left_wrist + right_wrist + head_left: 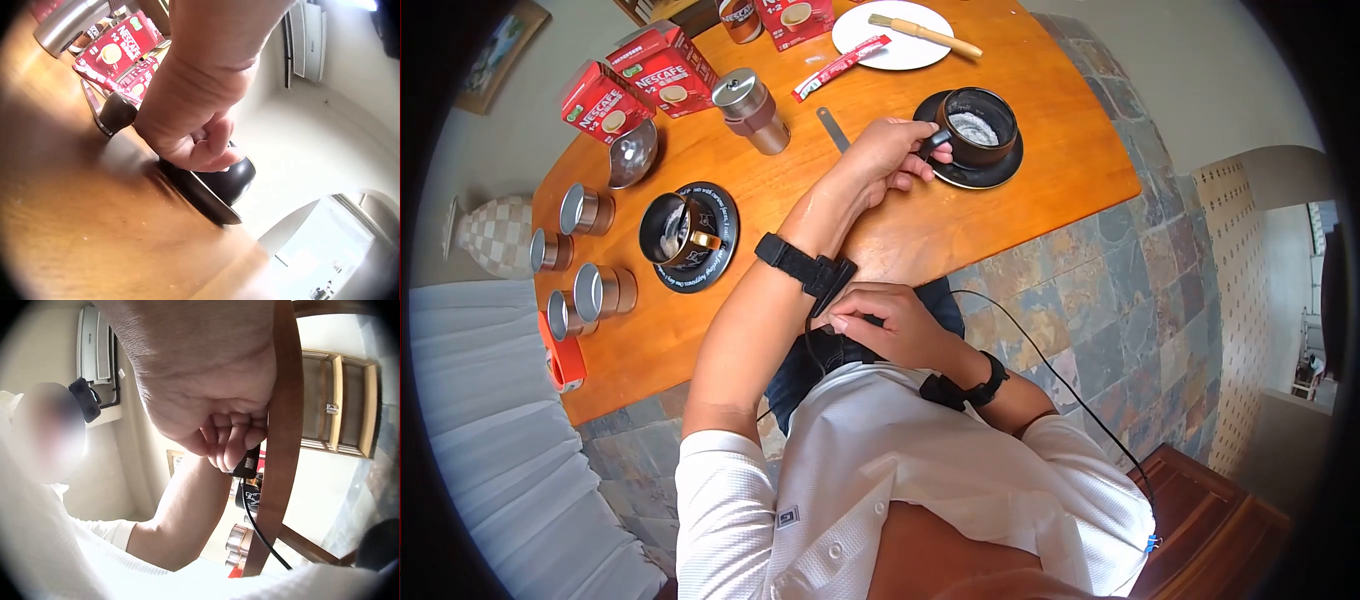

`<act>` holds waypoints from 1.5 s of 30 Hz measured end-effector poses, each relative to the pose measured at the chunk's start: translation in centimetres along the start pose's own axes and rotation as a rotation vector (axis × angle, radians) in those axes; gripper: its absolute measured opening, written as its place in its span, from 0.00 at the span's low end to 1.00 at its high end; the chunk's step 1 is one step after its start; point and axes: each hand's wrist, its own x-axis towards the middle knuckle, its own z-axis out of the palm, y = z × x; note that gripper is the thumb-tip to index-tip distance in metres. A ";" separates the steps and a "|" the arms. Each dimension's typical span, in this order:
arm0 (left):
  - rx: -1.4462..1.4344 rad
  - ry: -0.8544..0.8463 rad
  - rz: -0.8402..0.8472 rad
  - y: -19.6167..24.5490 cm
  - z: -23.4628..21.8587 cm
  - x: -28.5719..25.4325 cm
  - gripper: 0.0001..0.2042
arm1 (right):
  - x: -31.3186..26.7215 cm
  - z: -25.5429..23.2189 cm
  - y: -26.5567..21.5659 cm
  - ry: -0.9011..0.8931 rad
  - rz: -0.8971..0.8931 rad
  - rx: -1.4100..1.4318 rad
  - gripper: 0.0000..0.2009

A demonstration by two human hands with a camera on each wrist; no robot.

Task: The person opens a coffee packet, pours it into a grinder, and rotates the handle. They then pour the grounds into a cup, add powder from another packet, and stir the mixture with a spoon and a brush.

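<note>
My left hand [890,155] pinches the handle of a black cup [984,152], which stands on a dark saucer [1003,176] near the table's right end. White powder lies in the bottom of this cup. In the left wrist view, the hand [200,112] covers the handle side of the cup [234,181]. By the table's near edge, below the left forearm, is my right hand [900,325], fingers loosely bent. The right wrist view shows its curled fingers [231,440] beside a black device with a cable [247,464]; whether they touch it, I cannot tell.
A second black cup [668,232] with a gold handle sits on a lettered saucer [722,250] at left, near several metal cups [606,290]. Farther back are a steel grinder [752,108], red boxes [670,75], a red stick packet [840,68] and a brush [930,36] on a white plate [855,35].
</note>
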 end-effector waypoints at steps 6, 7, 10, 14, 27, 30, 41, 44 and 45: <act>-0.001 -0.012 0.033 -0.5 -0.1 0.1 0.12 | 0.4 -3.3 -1.7 0.159 0.027 -0.072 0.05; -0.019 0.000 0.046 -0.5 -0.1 0.1 0.12 | 0.5 -4.2 -1.7 0.282 0.009 -0.087 0.04; -0.047 0.016 0.047 -0.6 -0.1 0.1 0.13 | 1.3 -7.0 -0.9 0.598 0.061 -0.156 0.07; -0.004 0.020 0.071 -0.7 -0.1 0.2 0.13 | 3.9 -9.8 -1.7 0.630 0.242 -0.477 0.13; -0.032 0.035 0.184 -1.3 0.4 0.7 0.18 | 6.6 -10.6 -0.9 0.480 0.196 -0.924 0.14; -0.107 0.074 0.185 -1.3 0.8 0.5 0.17 | 6.9 -10.4 -0.9 0.519 0.182 -0.903 0.12; -0.154 0.116 0.143 -1.1 0.7 0.7 0.17 | 7.5 -10.2 -0.4 0.570 0.288 -0.665 0.09; -0.079 0.185 0.163 -1.1 1.2 0.8 0.17 | 7.6 -10.1 -0.7 0.575 0.289 -0.602 0.08; -0.038 0.197 0.191 -1.2 1.2 1.0 0.17 | 7.6 -10.1 -0.8 0.568 0.298 -0.621 0.08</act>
